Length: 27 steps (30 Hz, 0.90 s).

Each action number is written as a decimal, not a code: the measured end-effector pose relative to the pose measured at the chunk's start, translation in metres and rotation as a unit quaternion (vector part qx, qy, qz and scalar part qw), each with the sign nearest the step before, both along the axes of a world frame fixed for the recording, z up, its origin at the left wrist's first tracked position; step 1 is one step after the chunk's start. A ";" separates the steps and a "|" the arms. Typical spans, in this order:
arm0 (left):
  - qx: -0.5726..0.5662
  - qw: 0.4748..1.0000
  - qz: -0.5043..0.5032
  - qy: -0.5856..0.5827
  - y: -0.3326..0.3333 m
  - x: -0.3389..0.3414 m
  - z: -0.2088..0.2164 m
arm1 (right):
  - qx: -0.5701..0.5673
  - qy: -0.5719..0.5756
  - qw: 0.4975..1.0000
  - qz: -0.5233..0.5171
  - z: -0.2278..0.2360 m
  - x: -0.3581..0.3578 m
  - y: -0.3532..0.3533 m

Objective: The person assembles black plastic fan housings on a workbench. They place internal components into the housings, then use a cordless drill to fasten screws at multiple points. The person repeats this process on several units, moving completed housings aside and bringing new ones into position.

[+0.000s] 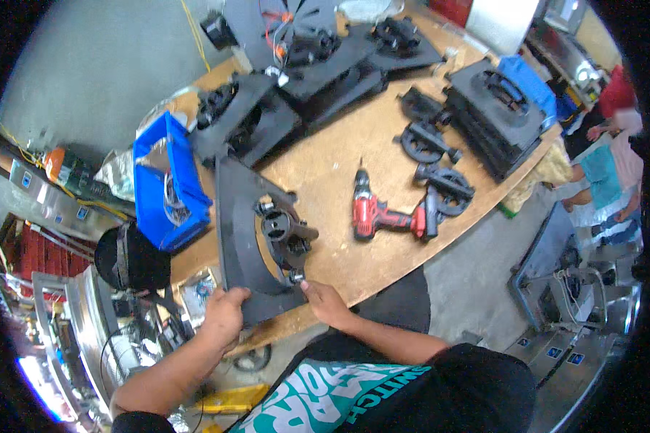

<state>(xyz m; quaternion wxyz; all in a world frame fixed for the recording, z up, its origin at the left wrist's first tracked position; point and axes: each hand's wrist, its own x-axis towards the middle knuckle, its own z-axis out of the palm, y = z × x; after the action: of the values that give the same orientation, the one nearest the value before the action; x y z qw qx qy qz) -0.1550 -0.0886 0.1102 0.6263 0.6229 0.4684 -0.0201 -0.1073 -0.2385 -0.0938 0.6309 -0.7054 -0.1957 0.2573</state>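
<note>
A blue bin (186, 237) sits just left of the black panel (242, 249), and more panels (263, 119) crowd its far end. A red drill (372, 216) lies to its right. The panel is at the table's (332, 173) near left side. Both arms reach forward. The left hand (225, 315) grips one near corner; the right hand (326, 303) holds the other, fingers hidden.
</note>
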 end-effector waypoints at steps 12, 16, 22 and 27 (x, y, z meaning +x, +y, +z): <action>-0.050 0.972 -0.108 -0.202 0.022 -0.005 -0.041 | -0.290 -0.361 0.886 -0.028 -0.019 0.086 -0.063; -0.105 0.951 -0.135 -0.258 0.033 0.025 -0.027 | -0.094 -0.184 0.976 -0.076 0.021 0.105 -0.028; 0.035 0.927 -0.230 -0.295 -0.016 0.056 -0.016 | 0.116 0.472 0.874 0.000 0.104 0.146 -0.017; 0.167 0.890 -0.245 -0.347 -0.055 0.045 0.022 | 0.155 0.484 0.861 0.000 0.156 0.168 -0.032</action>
<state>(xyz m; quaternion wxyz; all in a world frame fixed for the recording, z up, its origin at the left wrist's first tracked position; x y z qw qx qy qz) -0.1103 -0.1438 0.1324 0.6105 0.7808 0.0499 0.1230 0.0603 -0.2708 0.0617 0.7470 -0.3855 0.0968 0.5330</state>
